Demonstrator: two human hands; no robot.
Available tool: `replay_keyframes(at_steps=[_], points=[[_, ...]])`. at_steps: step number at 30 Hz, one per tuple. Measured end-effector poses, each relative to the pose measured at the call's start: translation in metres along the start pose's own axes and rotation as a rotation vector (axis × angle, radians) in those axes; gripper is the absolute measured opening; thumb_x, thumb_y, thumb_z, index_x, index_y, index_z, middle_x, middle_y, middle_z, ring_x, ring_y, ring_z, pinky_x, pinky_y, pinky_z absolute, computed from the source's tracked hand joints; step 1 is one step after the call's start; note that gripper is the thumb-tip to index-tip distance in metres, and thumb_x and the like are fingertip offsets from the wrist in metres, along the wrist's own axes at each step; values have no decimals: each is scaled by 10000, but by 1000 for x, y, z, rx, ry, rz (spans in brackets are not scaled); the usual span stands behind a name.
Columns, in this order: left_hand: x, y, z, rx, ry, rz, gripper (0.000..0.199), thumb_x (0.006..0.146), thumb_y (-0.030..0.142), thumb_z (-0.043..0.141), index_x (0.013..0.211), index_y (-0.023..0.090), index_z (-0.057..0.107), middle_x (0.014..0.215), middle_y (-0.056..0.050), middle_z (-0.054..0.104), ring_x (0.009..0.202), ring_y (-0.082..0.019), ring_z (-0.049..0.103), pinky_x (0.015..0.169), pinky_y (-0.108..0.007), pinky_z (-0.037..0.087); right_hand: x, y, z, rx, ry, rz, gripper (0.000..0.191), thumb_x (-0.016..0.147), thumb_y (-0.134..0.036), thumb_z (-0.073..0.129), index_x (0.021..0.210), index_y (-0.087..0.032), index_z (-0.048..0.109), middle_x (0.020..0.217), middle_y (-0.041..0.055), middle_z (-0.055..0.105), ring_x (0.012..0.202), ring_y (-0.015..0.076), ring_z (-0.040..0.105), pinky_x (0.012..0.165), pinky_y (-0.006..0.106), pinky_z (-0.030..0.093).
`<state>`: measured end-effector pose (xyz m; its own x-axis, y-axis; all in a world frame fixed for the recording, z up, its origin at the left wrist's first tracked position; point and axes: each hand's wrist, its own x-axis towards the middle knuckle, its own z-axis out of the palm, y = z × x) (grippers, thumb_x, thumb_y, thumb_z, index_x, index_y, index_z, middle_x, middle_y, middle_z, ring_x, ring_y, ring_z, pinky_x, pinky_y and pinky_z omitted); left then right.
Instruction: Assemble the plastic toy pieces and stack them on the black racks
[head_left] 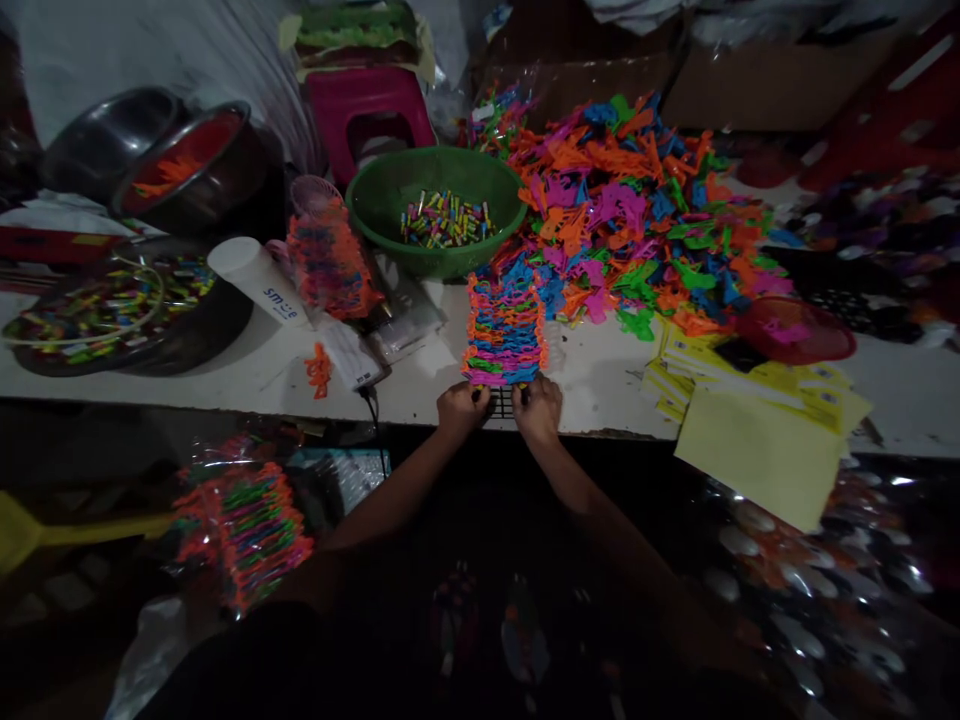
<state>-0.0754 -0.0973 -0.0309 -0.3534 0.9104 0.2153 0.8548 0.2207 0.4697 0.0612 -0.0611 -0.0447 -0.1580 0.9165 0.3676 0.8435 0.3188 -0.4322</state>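
Note:
My left hand (463, 408) and my right hand (538, 405) are side by side at the table's front edge, fingers curled in. Between them shows a dark wire grid (501, 403). Just beyond my fingertips, a tight stack of plastic pieces (505, 335) in pink, blue, green and orange lies in rows. Both hands are at the near end of this stack. What is inside the closed fingers is too dark and small to make out.
A loose heap of bright plastic pieces (622, 210) spreads behind and to the right. Left of it is a green basin (435, 260) of small colourful tubes. A white cup (259, 280) lies near a bagged bundle (330, 255). Yellow cards (757, 440) overhang the front edge.

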Motion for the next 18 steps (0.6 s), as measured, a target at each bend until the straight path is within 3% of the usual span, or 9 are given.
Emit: replay_keyframes(at_steps=[8,12,18], points=[[2,6,-10,101,-182,-68,347,803,395,426,764,159,677,752,-73,676,701,-160,599,584,-236,336,2,-8,-5,-42,-69,74,326,804,-302,425,1039,-113,549,974,126,578,895,242,459,770,356,324],[-1,5,-9,151,-158,-34,373,818,412,394,834,169,678,788,-79,677,713,-169,596,573,-235,321,0,-10,-10,-28,-99,62,340,821,-317,429,1084,-126,531,1029,114,566,932,232,452,815,346,308],[4,5,-3,257,-139,-60,468,797,501,371,770,154,685,708,-99,661,631,-190,567,518,-240,256,0,-6,-11,-50,-94,69,358,831,-384,444,1079,-147,545,1044,99,553,960,222,430,857,340,288]])
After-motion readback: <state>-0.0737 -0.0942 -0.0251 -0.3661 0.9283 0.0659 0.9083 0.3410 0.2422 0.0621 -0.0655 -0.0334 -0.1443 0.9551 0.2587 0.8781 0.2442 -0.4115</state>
